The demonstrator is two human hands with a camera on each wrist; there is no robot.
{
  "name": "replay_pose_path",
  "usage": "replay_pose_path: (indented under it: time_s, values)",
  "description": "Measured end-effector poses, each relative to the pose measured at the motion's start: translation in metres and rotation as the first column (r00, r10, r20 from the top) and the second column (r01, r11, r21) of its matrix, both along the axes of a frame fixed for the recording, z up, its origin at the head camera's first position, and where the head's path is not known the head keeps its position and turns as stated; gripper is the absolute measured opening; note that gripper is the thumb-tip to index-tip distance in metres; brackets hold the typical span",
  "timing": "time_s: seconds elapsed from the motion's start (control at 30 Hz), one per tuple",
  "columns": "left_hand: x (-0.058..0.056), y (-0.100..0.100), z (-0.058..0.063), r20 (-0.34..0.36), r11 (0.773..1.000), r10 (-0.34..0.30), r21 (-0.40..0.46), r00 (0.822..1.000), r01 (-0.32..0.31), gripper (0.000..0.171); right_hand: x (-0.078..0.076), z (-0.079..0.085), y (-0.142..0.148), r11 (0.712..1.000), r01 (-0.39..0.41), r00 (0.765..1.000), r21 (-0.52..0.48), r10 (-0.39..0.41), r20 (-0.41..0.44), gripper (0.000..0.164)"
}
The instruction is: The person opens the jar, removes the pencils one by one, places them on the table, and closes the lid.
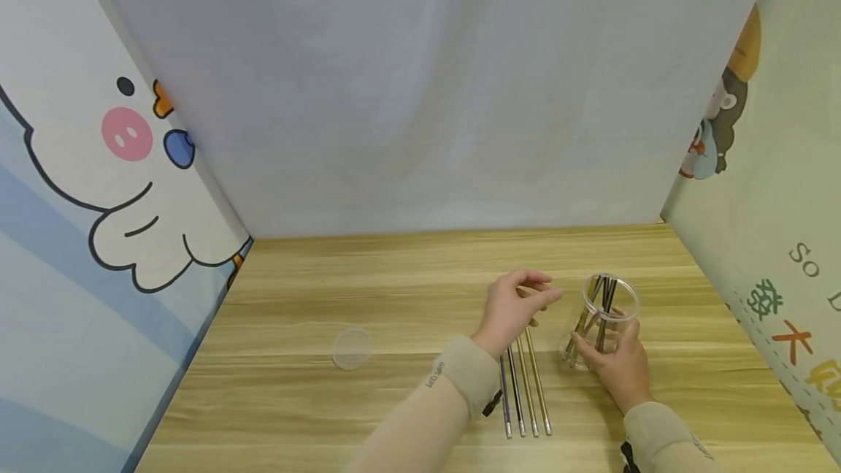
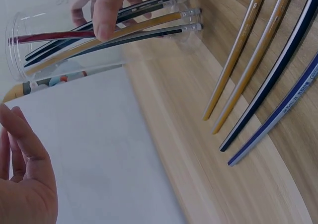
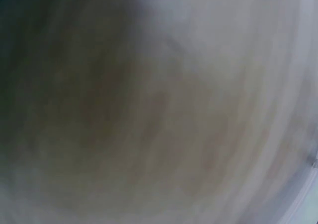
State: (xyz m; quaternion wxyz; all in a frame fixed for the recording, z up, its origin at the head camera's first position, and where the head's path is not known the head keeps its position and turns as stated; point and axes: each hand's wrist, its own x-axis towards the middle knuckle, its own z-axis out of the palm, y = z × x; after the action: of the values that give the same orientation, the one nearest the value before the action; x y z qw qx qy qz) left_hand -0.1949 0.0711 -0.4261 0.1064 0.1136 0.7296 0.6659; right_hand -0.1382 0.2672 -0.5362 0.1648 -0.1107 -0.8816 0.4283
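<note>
My right hand (image 1: 620,369) grips a clear jar (image 1: 620,314) around its side, near the right of the table. Inside the jar lean several pencils (image 2: 149,23), black, yellow and dark red, their eraser ends at the jar's bottom. To its left, my left hand (image 1: 514,306) hovers with loosely bent fingers and holds nothing. Below that hand, two yellow pencils (image 1: 537,383), a black pencil (image 1: 516,394) and a blue pencil (image 1: 505,401) lie side by side on the table, erasers toward me. Blur fills the right wrist view.
A round clear disc (image 1: 351,349) lies on the wooden table (image 1: 282,400), left of the pencils. A plain pale curtain (image 1: 427,93) hangs behind the table. Printed cartoon panels stand at the left (image 1: 59,130) and right (image 1: 736,239).
</note>
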Motion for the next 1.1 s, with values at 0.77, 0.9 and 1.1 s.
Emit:
replay_pose_path:
  time_s: [0.77, 0.9, 1.1]
  values:
    - [0.012, 0.029, 0.014, -0.054, 0.978, -0.195, -0.093, 0.979, 0.189, 0.028, 0.001, 0.001, 0.003, 0.999, -0.022, 0.998, 0.033, 0.02, 0.058, 0.08]
    - [0.011, 0.031, 0.015, -0.105, 0.951, -0.251, -0.212, 0.962, 0.225, 0.03, 0.002, 0.002, 0.002, 0.999, -0.02, 0.997, 0.033, 0.018, 0.073, 0.077]
    - [0.004, 0.034, 0.017, -0.253, 0.843, -0.392, -0.483, 0.885, 0.235, 0.033, 0.002, 0.002, 0.002, 0.999, -0.022, 0.998, 0.032, 0.02, 0.061, 0.081]
